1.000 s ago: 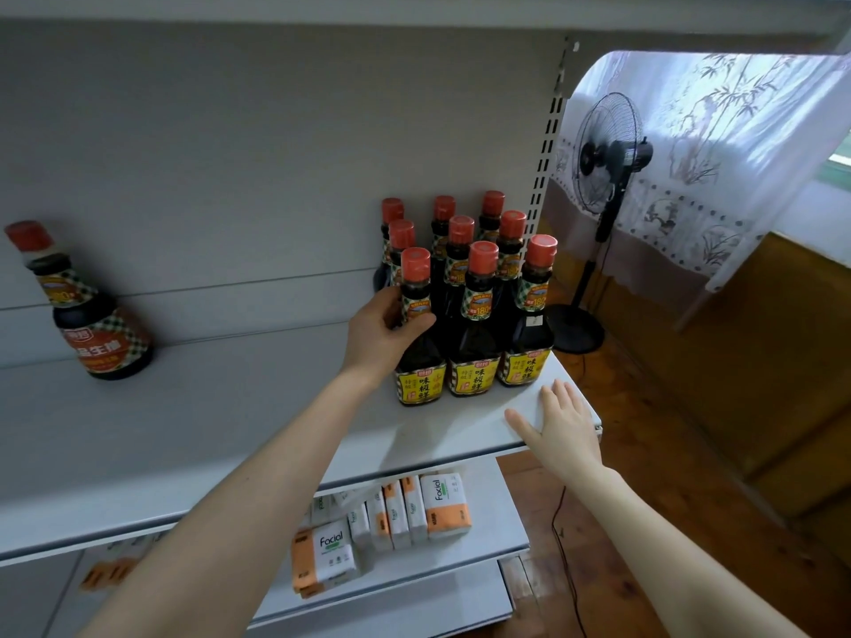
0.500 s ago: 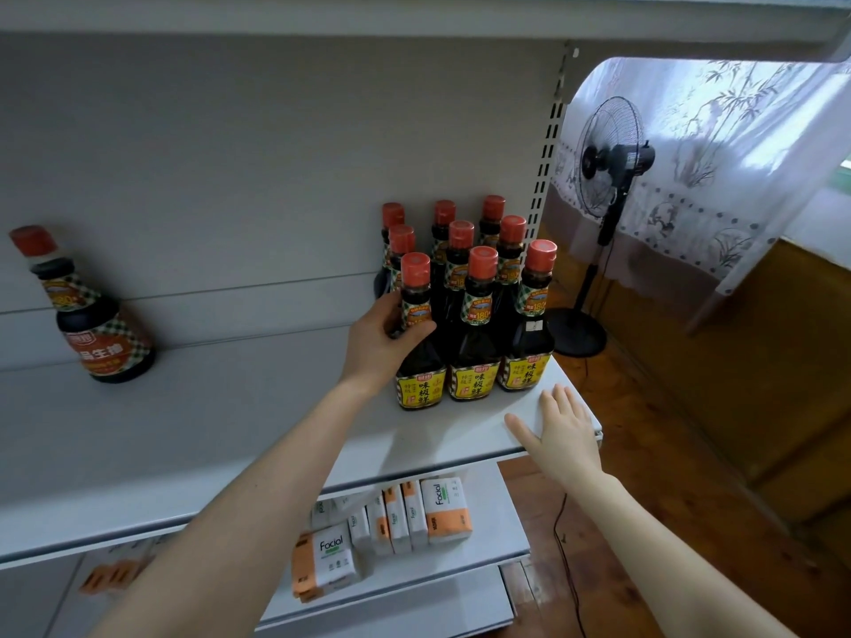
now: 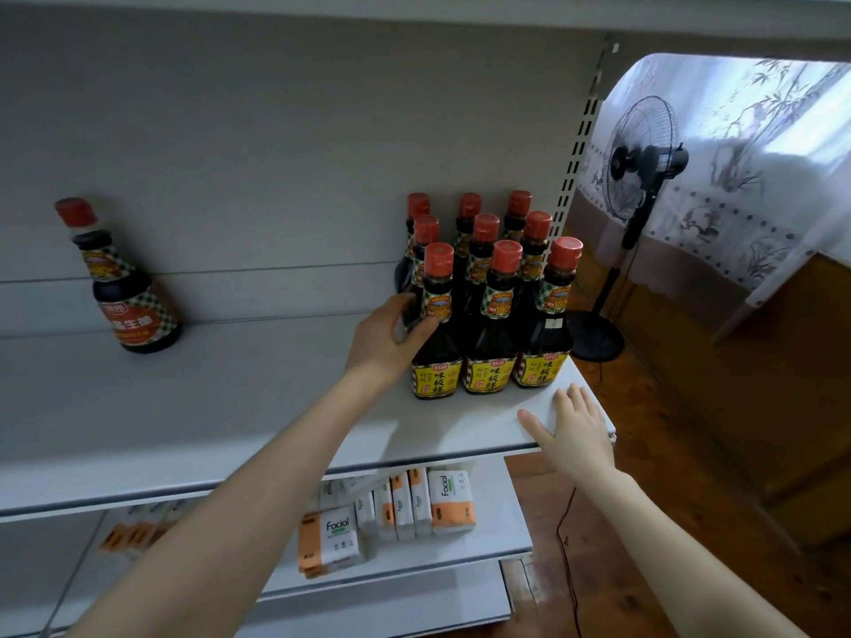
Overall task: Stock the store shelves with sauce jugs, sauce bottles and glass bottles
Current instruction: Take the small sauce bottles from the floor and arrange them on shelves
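The left hand [image 3: 391, 336] grips the front-left bottle [image 3: 436, 361] at its shoulder. The thumb lies across the front just under the neck label and the fingers curl round the far side. The right hand [image 3: 575, 430] lies open and flat, fingers straight, on the shelf [image 3: 230, 407] at its front right corner, just in front of the front-right bottle [image 3: 545, 343] but not touching it.

The held bottle stands upright on the shelf with its base down and its long axis vertical. It sits immediately to the right of the left hand, so that hand is the nearer one and reaches it from the side. It forms the front left corner of a block of nine bottles [image 3: 495, 287], three rows of three, packed close at the right end of the shelf and running back to the wall.

The bottle looks placed or very nearly so. The hand probably only has to square it with its neighbour and let go, drawing away leftward so the tall, narrow bottle does not rock into the row.

A lone bottle [image 3: 133, 306] stands well apart near the back left. Tissue packs [image 3: 444, 499] lie on the lower shelf [image 3: 502, 545]. A fan [image 3: 644, 154] and a curtain [image 3: 760, 168] stand beyond the shelf's right end.
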The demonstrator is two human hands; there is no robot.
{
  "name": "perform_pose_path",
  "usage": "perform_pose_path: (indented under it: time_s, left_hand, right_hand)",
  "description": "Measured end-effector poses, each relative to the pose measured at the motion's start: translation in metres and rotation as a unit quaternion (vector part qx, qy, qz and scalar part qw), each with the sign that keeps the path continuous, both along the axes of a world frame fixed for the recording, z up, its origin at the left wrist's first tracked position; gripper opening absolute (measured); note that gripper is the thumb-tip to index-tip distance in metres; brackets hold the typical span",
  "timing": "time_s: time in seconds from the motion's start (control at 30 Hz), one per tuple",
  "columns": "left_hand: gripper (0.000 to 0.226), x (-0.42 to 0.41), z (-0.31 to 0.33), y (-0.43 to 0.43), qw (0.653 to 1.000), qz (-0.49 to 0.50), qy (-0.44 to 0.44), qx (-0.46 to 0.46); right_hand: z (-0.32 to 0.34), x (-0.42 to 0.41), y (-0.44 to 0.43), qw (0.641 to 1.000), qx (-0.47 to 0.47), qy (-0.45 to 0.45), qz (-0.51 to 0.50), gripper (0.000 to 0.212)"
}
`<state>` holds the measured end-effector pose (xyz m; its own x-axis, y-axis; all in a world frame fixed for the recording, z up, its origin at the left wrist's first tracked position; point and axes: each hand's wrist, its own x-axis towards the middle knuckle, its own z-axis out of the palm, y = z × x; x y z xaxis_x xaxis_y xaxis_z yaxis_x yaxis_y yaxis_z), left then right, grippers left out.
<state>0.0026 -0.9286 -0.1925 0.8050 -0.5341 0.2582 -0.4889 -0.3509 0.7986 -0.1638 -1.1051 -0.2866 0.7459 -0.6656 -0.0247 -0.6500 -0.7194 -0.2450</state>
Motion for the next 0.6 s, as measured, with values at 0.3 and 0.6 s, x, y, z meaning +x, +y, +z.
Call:
perform_pose_path:
  time_s: [0.3,0.6]
  left_hand:
    - [0.072,0.007,-0.049,0.106,0.956,0.009,-0.116,0.271]
    - [0.076,0.009,-0.043,0.272,0.934,0.113,-0.118,0.318]
  right_hand:
    - [0.015,-0.005,0.027,0.999,0.017,-0.02,0.019,0.073]
    - [0.036,0.042,0.158,0.99,-0.005,-0.044,0.136,0.065]
